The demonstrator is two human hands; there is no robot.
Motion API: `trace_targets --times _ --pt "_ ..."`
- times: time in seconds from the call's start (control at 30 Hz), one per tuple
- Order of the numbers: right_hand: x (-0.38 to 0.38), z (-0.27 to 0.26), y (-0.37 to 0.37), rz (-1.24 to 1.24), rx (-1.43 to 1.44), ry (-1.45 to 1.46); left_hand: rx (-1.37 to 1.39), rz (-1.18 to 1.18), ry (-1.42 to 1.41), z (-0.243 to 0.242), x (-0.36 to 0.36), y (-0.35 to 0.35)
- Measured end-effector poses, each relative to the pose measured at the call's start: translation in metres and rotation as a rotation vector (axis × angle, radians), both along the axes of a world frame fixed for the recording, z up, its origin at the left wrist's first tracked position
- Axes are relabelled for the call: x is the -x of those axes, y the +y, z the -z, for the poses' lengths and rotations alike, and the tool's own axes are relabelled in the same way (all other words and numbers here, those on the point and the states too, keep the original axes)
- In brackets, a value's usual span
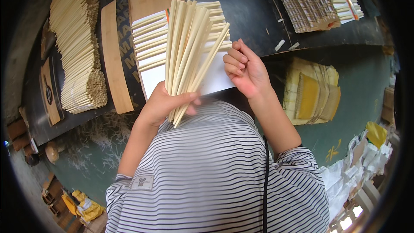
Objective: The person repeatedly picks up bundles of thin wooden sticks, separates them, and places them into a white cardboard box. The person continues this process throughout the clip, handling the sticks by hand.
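Note:
My left hand (171, 103) grips a fanned bundle of pale wooden sticks (186, 48) by its lower end. Behind the bundle, a white card (216, 74) lies at the table's near edge, with more sticks set in spaced pairs across it. Just right of that card, my right hand (244, 68) is raised with curled fingers and holds nothing that I can see. An orange strip (168, 15) shows near the card's top, partly hidden by the bundle.
A long pile of sticks (74, 45) lies on the dark table at left, beside thin wooden boards (114, 58). Stacked stick-lined cards (304, 3) occupy the upper right. Below the table's right part sits a tied yellowish package (310, 94). White scraps (279, 45) lie near the edge.

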State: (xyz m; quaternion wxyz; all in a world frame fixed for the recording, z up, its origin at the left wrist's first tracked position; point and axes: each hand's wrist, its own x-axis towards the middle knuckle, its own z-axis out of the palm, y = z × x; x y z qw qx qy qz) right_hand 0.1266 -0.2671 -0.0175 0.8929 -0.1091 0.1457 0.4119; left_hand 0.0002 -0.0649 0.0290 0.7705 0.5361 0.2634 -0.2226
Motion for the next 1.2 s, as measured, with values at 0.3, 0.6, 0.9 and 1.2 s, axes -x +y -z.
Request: trace_targets --times 0.3,0.6,0.9,1.2 --pt "0.009 -0.003 0.017 0.008 0.067 -0.048 0.033 -0.072 -0.058 -0.005 0.009 0.006" --pt "0.041 -0.035 0.043 -0.133 0.580 -0.337 -0.073 -0.344 -0.220 0.004 0.000 0.012" --pt "0.056 -0.040 0.055 -0.256 0.629 -0.370 -0.080 -0.370 -0.184 0.004 0.000 0.009" --pt "0.057 -0.036 0.056 -0.216 0.662 -0.428 -0.131 -0.325 -0.165 -0.002 0.000 0.009"
